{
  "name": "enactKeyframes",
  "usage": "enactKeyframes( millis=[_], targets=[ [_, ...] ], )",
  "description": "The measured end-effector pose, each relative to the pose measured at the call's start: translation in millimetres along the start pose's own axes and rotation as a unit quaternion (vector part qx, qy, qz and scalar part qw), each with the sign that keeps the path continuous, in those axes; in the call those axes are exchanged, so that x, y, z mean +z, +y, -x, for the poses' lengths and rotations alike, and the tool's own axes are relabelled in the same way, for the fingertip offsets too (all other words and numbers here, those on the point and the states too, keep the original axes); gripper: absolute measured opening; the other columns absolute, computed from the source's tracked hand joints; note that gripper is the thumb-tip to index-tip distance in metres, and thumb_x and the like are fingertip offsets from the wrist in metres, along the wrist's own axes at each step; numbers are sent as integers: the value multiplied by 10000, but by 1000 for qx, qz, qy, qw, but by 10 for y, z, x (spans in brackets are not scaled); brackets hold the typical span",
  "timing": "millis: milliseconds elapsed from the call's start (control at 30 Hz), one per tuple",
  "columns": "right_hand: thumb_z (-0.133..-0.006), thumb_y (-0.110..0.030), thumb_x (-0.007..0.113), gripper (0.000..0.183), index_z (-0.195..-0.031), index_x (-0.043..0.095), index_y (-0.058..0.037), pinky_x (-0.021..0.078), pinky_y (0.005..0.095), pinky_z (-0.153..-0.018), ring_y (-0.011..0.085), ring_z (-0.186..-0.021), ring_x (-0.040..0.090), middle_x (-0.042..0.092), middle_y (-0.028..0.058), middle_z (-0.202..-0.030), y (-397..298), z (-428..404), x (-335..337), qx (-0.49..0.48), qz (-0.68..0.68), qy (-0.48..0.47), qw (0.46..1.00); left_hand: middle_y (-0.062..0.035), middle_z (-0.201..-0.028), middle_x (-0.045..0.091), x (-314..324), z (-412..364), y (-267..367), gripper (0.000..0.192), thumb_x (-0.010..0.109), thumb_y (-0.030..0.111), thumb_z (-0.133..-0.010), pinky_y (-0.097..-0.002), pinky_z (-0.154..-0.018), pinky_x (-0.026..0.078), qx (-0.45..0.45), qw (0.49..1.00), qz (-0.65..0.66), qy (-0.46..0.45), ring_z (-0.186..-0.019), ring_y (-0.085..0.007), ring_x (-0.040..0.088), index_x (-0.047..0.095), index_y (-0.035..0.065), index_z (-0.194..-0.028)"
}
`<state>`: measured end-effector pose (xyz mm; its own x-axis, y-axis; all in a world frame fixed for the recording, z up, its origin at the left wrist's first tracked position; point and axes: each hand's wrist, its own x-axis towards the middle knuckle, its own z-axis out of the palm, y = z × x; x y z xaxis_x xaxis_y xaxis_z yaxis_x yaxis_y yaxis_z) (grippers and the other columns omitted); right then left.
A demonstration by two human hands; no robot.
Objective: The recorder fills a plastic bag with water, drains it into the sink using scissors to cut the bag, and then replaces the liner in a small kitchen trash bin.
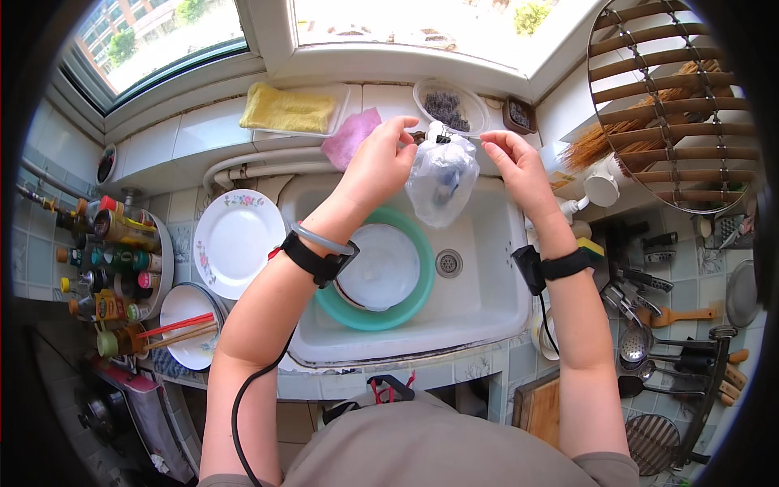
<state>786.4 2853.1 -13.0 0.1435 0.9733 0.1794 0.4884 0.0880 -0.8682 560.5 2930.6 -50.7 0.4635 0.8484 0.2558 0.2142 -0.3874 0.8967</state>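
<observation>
My left hand [389,152] is raised over the back edge of the white sink [487,292], its fingers curled apart beside a clear plastic bag [443,176]. The bag hangs at the tap area with a black binder clip [442,139] near its top and something dark inside. On the bag's other side is my right hand [510,158], its thumb and fingers apart and nothing seen between them. Below, a green basin [377,324] in the sink holds a white dish [382,268]. Just behind my left hand lies a pink cloth [352,139].
A floral plate [240,243] and stacked dishes with chopsticks [182,330] stand left, near a rack of bottles [125,262]. A yellow towel [289,108] and a clear plastic bowl [450,108] line the sill. Right are a slatted round rack [672,109] and hanging utensils [636,342].
</observation>
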Motion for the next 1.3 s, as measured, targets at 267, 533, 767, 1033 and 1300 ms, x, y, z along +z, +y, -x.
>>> enactKeyframes(
  millis=[267, 533, 767, 1033, 1300],
  targets=[
    [-846, -153, 620, 326, -1118, 536, 6, 471, 276, -712, 123, -815, 571, 613, 66, -996, 466, 818, 507, 181, 1, 53, 982, -138, -1088, 564, 424, 764, -335, 513, 625, 113, -793, -327, -760, 485, -187, 975, 111, -36, -835, -197, 573, 442, -23, -1252],
    [-881, -206, 627, 189, -921, 635, -21, 436, 243, -672, 99, -745, 562, 633, 18, -827, 633, 960, 1053, 300, -176, 24, 937, -25, -917, 612, 841, 914, -540, 353, 676, 246, -836, -268, -691, 429, -265, 926, 257, -75, -800, -106, 534, 573, 28, -1094],
    [-922, -214, 571, 192, -957, 631, -35, 429, 256, -706, 107, -786, 560, 628, 14, -853, 628, 1085, 1137, 290, -228, 55, 928, 1, -879, 619, 818, 1025, -742, 153, 630, 144, -873, -258, -680, 435, -283, 874, 389, -72, -788, -102, 556, 611, 55, -996],
    [-933, -222, 544, 247, -1052, 623, -19, 441, 268, -720, 115, -825, 566, 638, 15, -910, 730, 1166, 1098, 241, -193, 69, 949, -74, -926, 616, 811, 997, -377, 255, 609, 56, -870, -255, -713, 514, -389, 752, 529, -49, -795, -137, 595, 481, 14, -1087],
    [-922, -218, 564, 224, -1014, 626, -24, 438, 265, -738, 112, -830, 564, 633, 20, -897, 484, 1130, 1184, 249, -219, 89, 939, -83, -909, 625, 881, 1110, -632, 293, 636, 1, -837, -259, -730, 515, -338, 826, 452, -14, -811, -150, 606, 474, -9, -1081]
  ],
)
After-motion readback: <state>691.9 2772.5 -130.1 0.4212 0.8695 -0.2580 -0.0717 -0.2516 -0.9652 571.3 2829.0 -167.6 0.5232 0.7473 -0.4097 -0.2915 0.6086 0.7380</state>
